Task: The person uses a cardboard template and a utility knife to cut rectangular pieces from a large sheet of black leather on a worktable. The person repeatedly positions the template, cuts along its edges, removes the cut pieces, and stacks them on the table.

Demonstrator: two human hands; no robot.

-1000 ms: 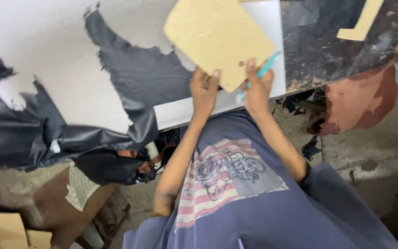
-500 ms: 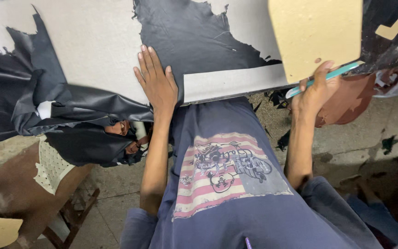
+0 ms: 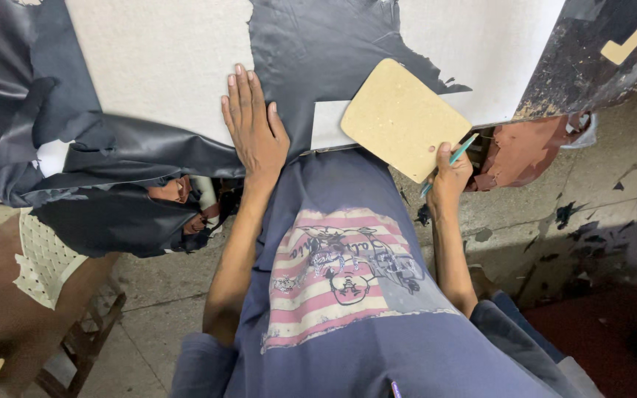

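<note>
My left hand (image 3: 253, 127) lies flat, fingers together, on the white table top (image 3: 149, 66) at the edge of a sheet of black leather (image 3: 318, 51). My right hand (image 3: 449, 175) grips a tan rounded-corner board template (image 3: 405, 118) by its lower corner, together with a teal pen (image 3: 451, 156). The template hangs over the table's near edge, partly above the black leather. More black leather (image 3: 105, 155) drapes off the table to the left.
A dark worn surface (image 3: 599, 66) with a tan L-shaped cut-out (image 3: 632, 37) lies at the right. Reddish-brown scrap (image 3: 528, 155) hangs below it. Dark scraps dot the concrete floor (image 3: 576, 214). A wooden stool (image 3: 82, 339) stands lower left.
My left hand slid onto the table beside the leather and stayed flat. My right hand carried the template and pen from the far right back toward the middle of the table edge.
</note>
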